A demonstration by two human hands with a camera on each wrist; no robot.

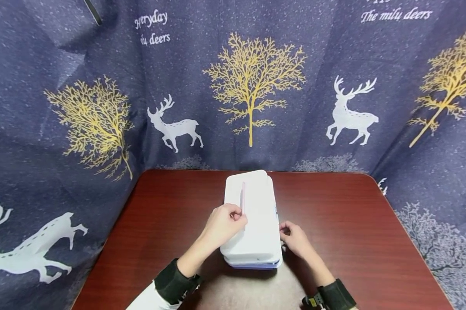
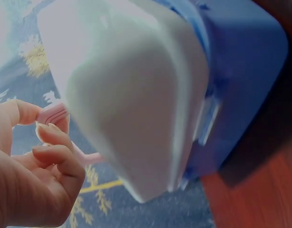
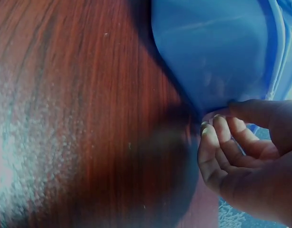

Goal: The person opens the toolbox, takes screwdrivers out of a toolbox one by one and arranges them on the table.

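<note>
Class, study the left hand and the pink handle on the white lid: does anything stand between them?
Nothing visible does. The left hand pinches the pink handle directly, with no other object between them. The white lid lies beneath the handle, not in the way.

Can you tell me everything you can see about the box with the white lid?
The box looks like shiny plastic: a rounded white lid over a blue base, with a pale clip-like part on the side. A pinkish handle sits over the lid, pinched by the left hand. It stands on the reddish-brown table, longer sides running away from the person. The right hand seems to touch its right side.
</note>
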